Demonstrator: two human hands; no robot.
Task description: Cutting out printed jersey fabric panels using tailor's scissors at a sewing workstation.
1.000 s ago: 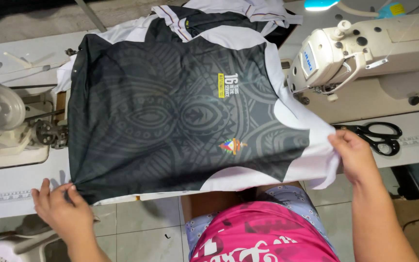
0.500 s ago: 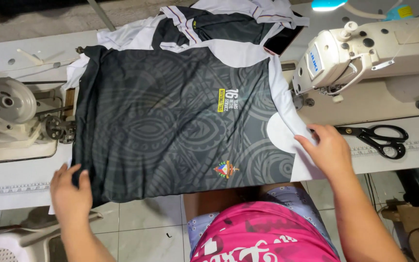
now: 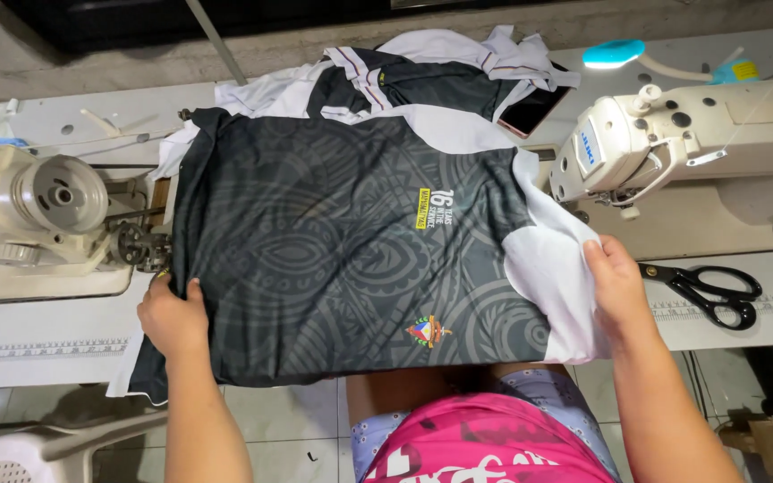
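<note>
Left hand [image 3: 172,315] is pressing down on the near-left edge of the dark patterned jersey [image 3: 342,259], fingers curled over the fabric, thumb side lying flat. Right hand [image 3: 615,286] is gripping the white sleeve panel [image 3: 552,277] at the jersey's right side, fingers closed on the cloth. Jersey is lying flat across the white sewing table [image 3: 38,349], spread between both hands, long axis running away from the person toward the heap of white and dark garments [image 3: 440,72] at the far edge. Both hands are sitting on opposite side edges, about equally near. Black scissors [image 3: 709,291] are lying just right of the right hand. Sewing machine [image 3: 673,143] is standing at far right, another machine [image 3: 42,206] at left, close beside the jersey's left edge.
</note>
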